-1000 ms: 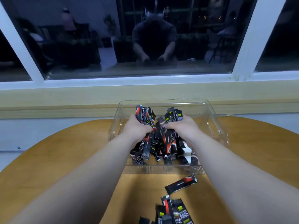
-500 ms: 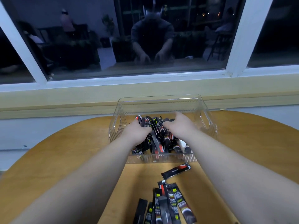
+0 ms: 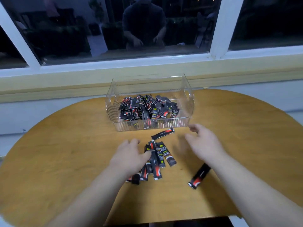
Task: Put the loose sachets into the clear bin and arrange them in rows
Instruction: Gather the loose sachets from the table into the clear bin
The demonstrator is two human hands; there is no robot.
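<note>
now at the gathering step. lower centre of the frame: left hand (image 3: 131,156), fingers relaxed and loosely spread, pinching nothing, thumb side touching a small heap of narrow black stick sachets (image 3: 158,157) printed in red and green. right of centre: right hand (image 3: 206,143), motion-blurred, fingers spread wide, holding nothing, hovering apart from the heap.

two strays on the round honey-coloured wooden table (image 3: 65,145): one black-and-red sachet (image 3: 162,133) lying aslant just in front of the bin, a second black-and-red sachet (image 3: 199,176) well apart at lower right.

upper centre: clear ribbed plastic bin (image 3: 190,110), rectangular and upright, holding a jumbled mound of the same sachets (image 3: 147,108), not yet in rows.

probably best done by sweeping both hands inward, cupping the heap from either side, then squaring the sticks parallel before lifting. worth fetching the two strays in a separate pass rather than stretching for everything at once.

seemingly glossy film packets, thin, flat and long, likely to slide and fan out under a light grip; better a firm squeeze across the middle of the bundle. smooth tabletop, so easy dragging but also easy scattering. inside the bin, sticks laid side by side, print facing one way.
</note>
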